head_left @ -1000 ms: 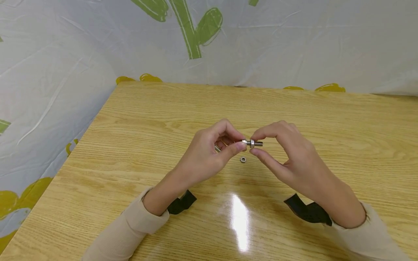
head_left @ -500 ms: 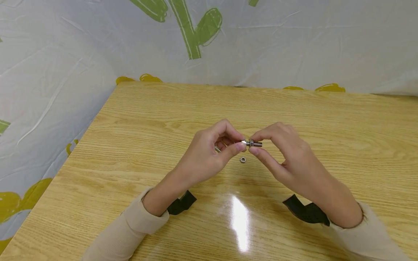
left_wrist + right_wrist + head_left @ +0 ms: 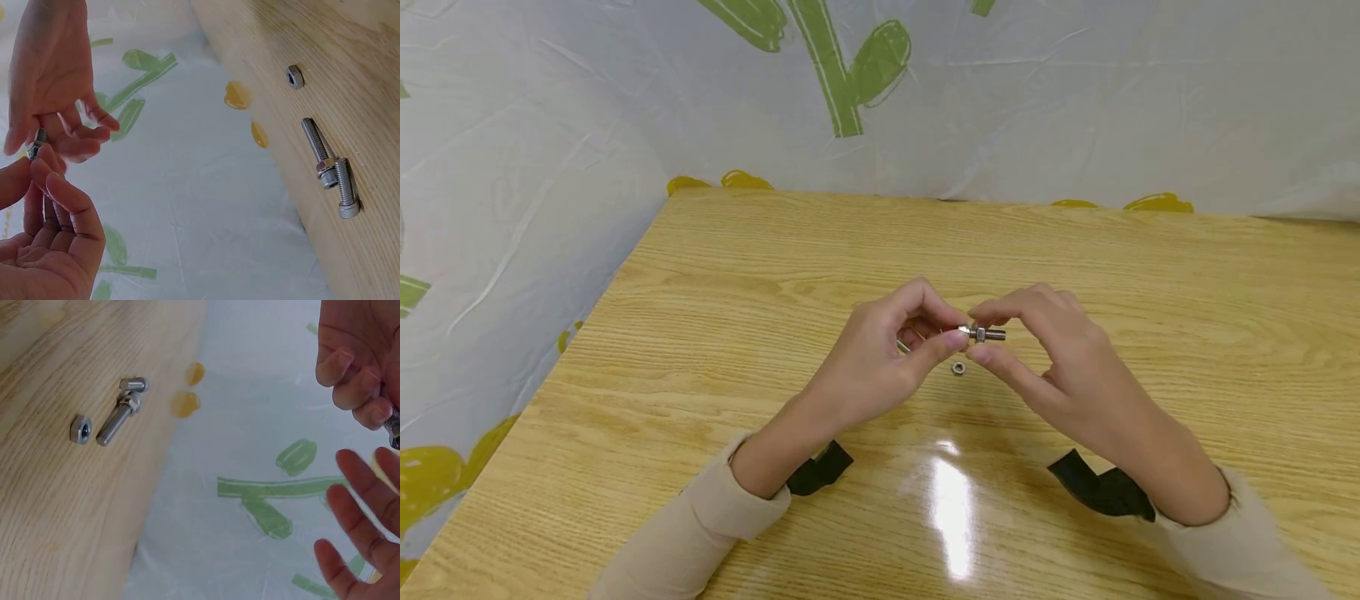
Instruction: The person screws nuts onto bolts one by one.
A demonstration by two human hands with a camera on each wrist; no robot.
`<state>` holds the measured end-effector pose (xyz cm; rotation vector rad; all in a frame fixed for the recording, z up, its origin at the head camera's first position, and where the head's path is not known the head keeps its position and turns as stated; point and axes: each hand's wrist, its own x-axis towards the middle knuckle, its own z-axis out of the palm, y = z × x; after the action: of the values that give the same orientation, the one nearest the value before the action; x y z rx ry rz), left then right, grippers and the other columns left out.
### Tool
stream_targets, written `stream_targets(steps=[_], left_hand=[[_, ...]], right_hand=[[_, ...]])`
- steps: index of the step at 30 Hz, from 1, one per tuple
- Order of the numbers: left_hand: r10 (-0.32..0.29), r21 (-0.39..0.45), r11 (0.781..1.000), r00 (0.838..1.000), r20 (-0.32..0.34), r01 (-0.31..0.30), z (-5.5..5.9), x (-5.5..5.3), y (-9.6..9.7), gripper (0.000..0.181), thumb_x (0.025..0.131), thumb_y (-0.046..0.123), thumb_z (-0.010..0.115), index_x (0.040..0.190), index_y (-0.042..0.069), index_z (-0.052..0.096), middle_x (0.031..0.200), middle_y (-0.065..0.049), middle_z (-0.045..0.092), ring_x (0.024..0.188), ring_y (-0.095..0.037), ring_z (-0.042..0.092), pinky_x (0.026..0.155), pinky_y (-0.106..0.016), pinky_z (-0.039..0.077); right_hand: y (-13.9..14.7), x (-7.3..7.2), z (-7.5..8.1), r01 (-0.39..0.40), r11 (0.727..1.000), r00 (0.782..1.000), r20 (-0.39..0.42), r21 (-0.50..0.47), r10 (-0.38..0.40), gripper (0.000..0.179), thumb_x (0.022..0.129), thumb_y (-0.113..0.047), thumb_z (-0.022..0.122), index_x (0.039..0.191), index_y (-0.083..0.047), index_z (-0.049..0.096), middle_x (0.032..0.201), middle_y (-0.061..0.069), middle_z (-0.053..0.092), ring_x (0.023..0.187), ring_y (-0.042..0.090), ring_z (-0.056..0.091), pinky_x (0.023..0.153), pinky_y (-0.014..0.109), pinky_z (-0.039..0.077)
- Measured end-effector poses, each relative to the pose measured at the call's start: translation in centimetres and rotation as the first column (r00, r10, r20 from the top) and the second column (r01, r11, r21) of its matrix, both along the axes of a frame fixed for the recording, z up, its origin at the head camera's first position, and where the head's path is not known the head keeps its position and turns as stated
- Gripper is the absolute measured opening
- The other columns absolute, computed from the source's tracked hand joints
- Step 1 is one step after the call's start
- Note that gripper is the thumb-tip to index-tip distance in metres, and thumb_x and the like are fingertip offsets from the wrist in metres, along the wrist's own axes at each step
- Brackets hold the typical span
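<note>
My left hand point(image 3: 880, 350) pinches the head end of a metal bolt point(image 3: 997, 335) between thumb and index finger, its threaded end pointing right. A hex nut point(image 3: 981, 335) sits partway along the thread. Around that nut, the thumb and index fingertip of my right hand point(image 3: 1067, 367) are spread slightly apart, one below and one above it. In the right wrist view, the right hand's other fingers point(image 3: 356, 522) are extended and spread. On the table below, a loose nut point(image 3: 958, 368) lies close under the hands.
Two more bolts lie on the wooden table point(image 3: 760, 250), hidden mostly behind the left hand in the head view. One bolt point(image 3: 314, 139) carries a nut near its head; a socket-head bolt point(image 3: 345, 187) lies against it. A patterned white sheet point(image 3: 1037, 108) hangs behind the table.
Half a second ago my right thumb and index finger pinched the nut on the bolt; now they have parted from it. The left hand keeps its pinch, shifted very slightly.
</note>
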<state>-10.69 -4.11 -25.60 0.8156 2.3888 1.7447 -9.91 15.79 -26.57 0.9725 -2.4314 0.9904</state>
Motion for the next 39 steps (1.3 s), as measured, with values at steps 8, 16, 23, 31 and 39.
stream_targets(steps=[8, 16, 23, 31, 39], left_hand=[[0.011, 0.013, 1.000, 1.000, 0.001, -0.011, 0.09, -0.06, -0.07, 0.009, 0.088, 0.010, 0.064, 0.094, 0.006, 0.058, 0.087, -0.003, 0.067, 0.075, -0.012, 0.061, 0.067, -0.028, 0.052], [0.015, 0.004, 1.000, 1.000, 0.017, -0.015, 0.14, 0.02, -0.13, 0.009, 0.088, 0.011, 0.064, 0.094, 0.007, 0.058, 0.087, -0.002, 0.066, 0.072, -0.007, 0.059, 0.066, -0.026, 0.052], [0.017, -0.006, 1.000, 1.000, 0.009, -0.017, 0.20, 0.02, -0.16, 0.009, 0.088, 0.011, 0.063, 0.094, 0.007, 0.058, 0.087, -0.001, 0.066, 0.073, -0.008, 0.059, 0.067, -0.029, 0.053], [0.002, -0.005, 1.000, 1.000, 0.002, -0.002, 0.10, 0.03, 0.01, 0.008, 0.088, 0.010, 0.064, 0.094, 0.006, 0.059, 0.087, -0.002, 0.067, 0.073, -0.006, 0.060, 0.066, -0.023, 0.052], [0.010, -0.008, 1.000, 1.000, 0.009, -0.010, 0.14, 0.03, 0.07, 0.009, 0.088, 0.010, 0.064, 0.093, 0.006, 0.059, 0.088, -0.002, 0.067, 0.073, -0.006, 0.059, 0.067, -0.026, 0.053]], right_hand=[[-0.28, -0.19, 0.08, -0.048, 0.998, 0.989, -0.142, -0.044, 0.041, 0.045, 0.095, -0.041, 0.047, 0.104, 0.003, 0.055, 0.098, 0.007, 0.061, 0.091, 0.017, 0.052, 0.081, 0.020, 0.038], [-0.47, -0.36, 0.07, -0.066, 0.997, 0.977, -0.207, -0.051, 0.054, 0.042, 0.096, -0.039, 0.046, 0.102, 0.002, 0.057, 0.095, 0.006, 0.062, 0.089, 0.016, 0.053, 0.080, 0.021, 0.038], [-0.58, -0.36, 0.02, -0.070, 0.996, 0.977, -0.203, -0.061, 0.056, 0.043, 0.096, -0.038, 0.046, 0.099, 0.002, 0.059, 0.092, 0.007, 0.063, 0.087, 0.016, 0.053, 0.083, 0.025, 0.037], [-0.44, -0.38, -0.23, -0.049, 0.999, 0.993, -0.107, -0.015, 0.048, 0.039, 0.099, -0.037, 0.040, 0.092, -0.007, 0.062, 0.089, -0.001, 0.063, 0.090, 0.014, 0.052, 0.084, 0.029, 0.034], [-0.11, -0.21, -0.12, -0.007, 1.000, 0.997, -0.076, 0.005, 0.008, 0.032, 0.098, -0.033, 0.046, 0.105, -0.008, 0.065, 0.097, 0.002, 0.066, 0.094, 0.017, 0.054, 0.083, 0.033, 0.034]])
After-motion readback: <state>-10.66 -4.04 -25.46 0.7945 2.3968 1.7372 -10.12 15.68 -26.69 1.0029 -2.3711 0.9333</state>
